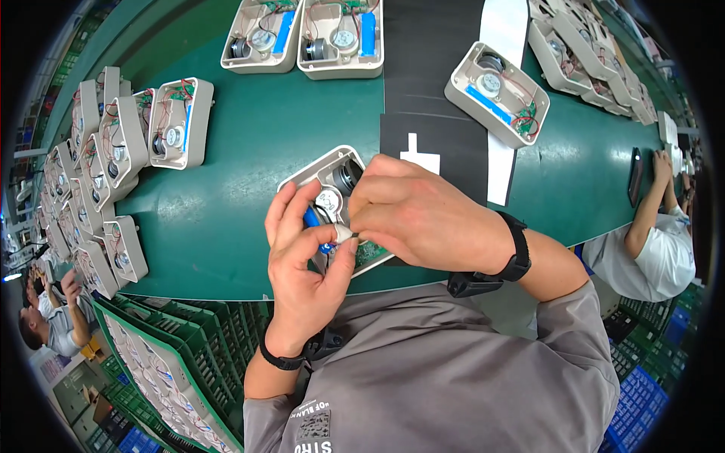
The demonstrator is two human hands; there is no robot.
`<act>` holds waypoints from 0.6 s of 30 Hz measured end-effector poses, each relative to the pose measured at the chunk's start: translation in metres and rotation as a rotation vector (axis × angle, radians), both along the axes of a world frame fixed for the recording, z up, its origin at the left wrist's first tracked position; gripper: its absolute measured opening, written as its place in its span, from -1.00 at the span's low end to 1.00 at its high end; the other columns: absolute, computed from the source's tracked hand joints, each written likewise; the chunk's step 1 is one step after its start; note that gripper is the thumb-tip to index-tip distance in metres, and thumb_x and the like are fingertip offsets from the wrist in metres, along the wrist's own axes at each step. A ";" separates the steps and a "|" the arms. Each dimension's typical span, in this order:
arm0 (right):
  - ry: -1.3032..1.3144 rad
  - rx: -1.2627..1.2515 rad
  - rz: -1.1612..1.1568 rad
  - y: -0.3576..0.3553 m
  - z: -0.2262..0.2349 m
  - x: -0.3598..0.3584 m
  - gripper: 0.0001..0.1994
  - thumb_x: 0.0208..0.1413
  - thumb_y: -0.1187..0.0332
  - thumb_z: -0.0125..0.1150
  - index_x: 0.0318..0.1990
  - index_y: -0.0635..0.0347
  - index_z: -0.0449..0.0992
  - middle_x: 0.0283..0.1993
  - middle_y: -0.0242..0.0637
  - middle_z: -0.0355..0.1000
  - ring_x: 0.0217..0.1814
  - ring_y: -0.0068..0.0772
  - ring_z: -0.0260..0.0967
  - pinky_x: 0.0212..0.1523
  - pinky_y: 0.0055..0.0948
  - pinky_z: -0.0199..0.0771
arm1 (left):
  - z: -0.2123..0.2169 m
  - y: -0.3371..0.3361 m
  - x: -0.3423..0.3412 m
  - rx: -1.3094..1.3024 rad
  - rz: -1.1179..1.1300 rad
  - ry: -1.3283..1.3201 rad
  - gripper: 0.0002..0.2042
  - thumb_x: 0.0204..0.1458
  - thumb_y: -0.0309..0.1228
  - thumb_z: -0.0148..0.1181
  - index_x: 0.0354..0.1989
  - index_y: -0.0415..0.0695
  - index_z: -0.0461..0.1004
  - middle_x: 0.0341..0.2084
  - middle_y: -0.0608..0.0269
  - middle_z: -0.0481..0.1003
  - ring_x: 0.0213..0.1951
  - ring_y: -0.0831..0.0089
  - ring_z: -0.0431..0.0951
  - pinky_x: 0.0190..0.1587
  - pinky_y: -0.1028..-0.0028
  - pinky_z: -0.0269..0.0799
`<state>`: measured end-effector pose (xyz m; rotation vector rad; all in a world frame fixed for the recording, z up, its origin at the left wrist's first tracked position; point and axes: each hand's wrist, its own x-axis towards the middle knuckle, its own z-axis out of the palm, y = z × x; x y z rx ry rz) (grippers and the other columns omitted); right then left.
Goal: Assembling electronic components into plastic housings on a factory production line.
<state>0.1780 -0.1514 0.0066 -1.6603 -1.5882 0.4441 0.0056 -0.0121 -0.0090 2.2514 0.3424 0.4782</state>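
A beige open plastic housing [302,175] lies tilted in front of me on the green table, partly covered by both my hands. Inside it show a black round speaker [348,177], a silver disc-shaped part [329,200], a blue cylindrical battery [310,218] and a bit of green circuit board [370,252]. Thumb and forefinger of my left hand [306,260] pinch a small white piece [343,233] over the housing; its kind is unclear. My right hand [423,215] is closed beside that piece, its fingertips pressed together. Whatever they grip is hidden.
Similar filled housings [180,124] stand crowded at the left, with two [340,75] at the back and one [495,134] on black sheets [430,128]. More are stacked far right near a black phone [635,177]. Green crates [204,340] stand below the edge. Co-workers sit at both sides.
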 end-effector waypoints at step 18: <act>-0.072 -0.027 -0.043 0.008 -0.005 -0.003 -0.92 -0.05 0.45 0.41 -0.42 0.15 0.59 -0.25 -0.43 0.48 -0.11 -0.23 0.38 -0.13 -0.31 0.46 | -0.001 0.003 -0.001 0.050 0.018 0.030 -0.87 -0.01 -0.59 0.36 -0.30 -0.20 0.54 0.23 -0.04 0.51 0.39 -0.16 0.32 0.35 0.00 0.27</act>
